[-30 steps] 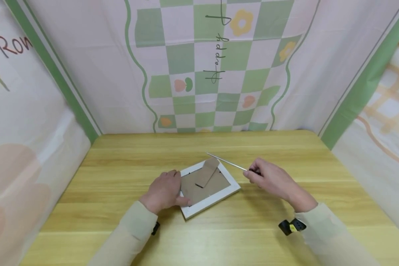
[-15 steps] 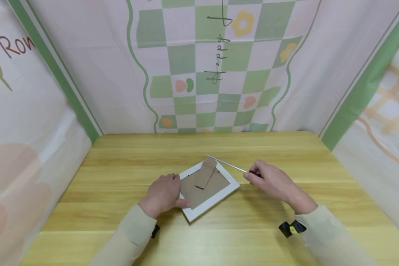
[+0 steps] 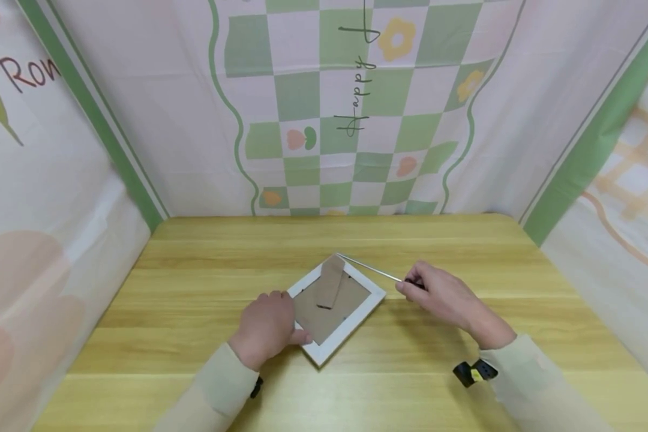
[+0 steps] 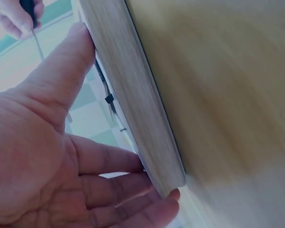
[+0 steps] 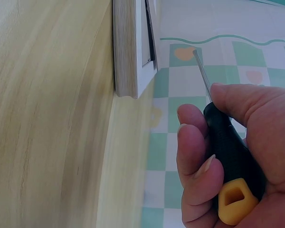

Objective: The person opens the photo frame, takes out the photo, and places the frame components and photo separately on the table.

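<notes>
A white picture frame (image 3: 351, 329) lies face down on the table, its brown backing board and fold-out stand (image 3: 330, 282) showing. My left hand (image 3: 267, 327) holds its left side: the thumb rests on the back border and the fingers run along the outer edge, as the left wrist view shows. In my right hand (image 3: 445, 297) is a screwdriver with a black handle (image 5: 232, 147) and yellow end (image 5: 237, 202). Its thin metal shaft (image 3: 369, 267) points left, over or near the frame's far corner; whether the tip touches cannot be told.
The wooden table (image 3: 210, 252) ends at a back wall hung with checkered cloth (image 3: 340, 138). More printed cloth (image 3: 65, 198) stands along the left and right sides. A small black device (image 3: 472, 372) sits at the right wrist.
My left hand has turned the frame a little counterclockwise on the table; its near corner has moved right and its right corner farther away. The right hand and screwdriver have stayed almost still.
</notes>
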`<state>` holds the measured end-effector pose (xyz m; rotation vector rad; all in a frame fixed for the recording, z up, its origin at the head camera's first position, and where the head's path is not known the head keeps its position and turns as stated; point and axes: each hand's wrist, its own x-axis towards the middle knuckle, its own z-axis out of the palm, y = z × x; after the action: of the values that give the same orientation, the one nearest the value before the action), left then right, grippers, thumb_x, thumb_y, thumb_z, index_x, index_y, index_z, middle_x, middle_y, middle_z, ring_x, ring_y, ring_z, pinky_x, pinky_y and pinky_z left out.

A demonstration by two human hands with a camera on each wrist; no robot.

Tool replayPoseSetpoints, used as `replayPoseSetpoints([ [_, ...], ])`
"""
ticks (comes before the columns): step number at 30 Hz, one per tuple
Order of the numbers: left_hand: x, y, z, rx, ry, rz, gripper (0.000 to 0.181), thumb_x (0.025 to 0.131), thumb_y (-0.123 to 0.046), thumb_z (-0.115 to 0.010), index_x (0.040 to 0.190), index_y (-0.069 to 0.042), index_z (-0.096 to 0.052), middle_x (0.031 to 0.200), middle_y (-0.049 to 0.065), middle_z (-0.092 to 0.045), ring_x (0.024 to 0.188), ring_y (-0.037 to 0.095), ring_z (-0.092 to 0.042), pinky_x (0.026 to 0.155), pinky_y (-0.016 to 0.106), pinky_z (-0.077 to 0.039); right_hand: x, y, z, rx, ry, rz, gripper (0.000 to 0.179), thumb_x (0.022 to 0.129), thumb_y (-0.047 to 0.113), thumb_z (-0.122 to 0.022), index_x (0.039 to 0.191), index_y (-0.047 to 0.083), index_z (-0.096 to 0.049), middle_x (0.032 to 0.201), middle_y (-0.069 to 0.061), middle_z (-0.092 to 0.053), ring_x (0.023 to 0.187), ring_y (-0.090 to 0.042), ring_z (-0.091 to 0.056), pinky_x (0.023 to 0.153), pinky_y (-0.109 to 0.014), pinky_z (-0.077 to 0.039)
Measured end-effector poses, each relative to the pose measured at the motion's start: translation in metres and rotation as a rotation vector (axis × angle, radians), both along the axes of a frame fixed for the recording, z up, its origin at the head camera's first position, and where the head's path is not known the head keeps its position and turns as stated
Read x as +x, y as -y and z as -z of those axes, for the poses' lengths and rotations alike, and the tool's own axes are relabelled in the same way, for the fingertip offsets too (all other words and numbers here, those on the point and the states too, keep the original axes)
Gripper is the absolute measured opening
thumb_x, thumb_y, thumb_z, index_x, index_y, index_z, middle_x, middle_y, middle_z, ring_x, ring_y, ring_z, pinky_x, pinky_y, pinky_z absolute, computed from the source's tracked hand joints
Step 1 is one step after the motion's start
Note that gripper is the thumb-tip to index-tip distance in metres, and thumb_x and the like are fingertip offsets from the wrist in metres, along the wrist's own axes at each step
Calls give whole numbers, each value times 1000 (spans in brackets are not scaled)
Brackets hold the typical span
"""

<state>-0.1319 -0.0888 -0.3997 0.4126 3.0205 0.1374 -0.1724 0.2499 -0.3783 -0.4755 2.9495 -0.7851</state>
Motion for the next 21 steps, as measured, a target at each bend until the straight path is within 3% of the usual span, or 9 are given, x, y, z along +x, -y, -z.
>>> replayPoseSetpoints([
  [4, 5, -5, 0, -28, -6, -24, 79, 75, -66, -83, 101, 7, -71, 88, 16, -69, 75, 28, -66, 60, 42, -60, 0, 0, 0, -3, 9, 0, 31, 105, 45, -60, 100, 15, -65, 84, 4, -65, 72, -13, -55, 62, -30, -46],
  [6, 7, -6, -1, -40, -14, -30, 72, 76, -66, -83, 90, 4, -70, 82, 12, -66, 69, 24, -64, 56, 39, -59, 1, -1, 0, -4, 9, -1, 33, 105, 47, -60, 100, 15, -65, 84, 4, -65, 72, -13, -55, 62, -30, -46],
  [12, 15, -11, -1, -55, -55, -47, 65, 79, -65, -80, 62, -9, -54, 66, 3, -53, 56, 16, -55, 45, 34, -51, 1, -2, 1, -2, 7, 4, 33, 105, 47, -60, 99, 15, -65, 84, 5, -65, 72, -13, -55, 63, -30, -45],
  [21, 23, -18, 3, -30, -116, -45, 65, 80, -61, -81, 52, -15, -45, 56, -2, -45, 49, 12, -47, 39, 29, -45, 2, -3, 2, -9, 6, 13, 30, 104, 45, -62, 99, 15, -65, 83, 5, -64, 71, -13, -54, 61, -30, -45],
])
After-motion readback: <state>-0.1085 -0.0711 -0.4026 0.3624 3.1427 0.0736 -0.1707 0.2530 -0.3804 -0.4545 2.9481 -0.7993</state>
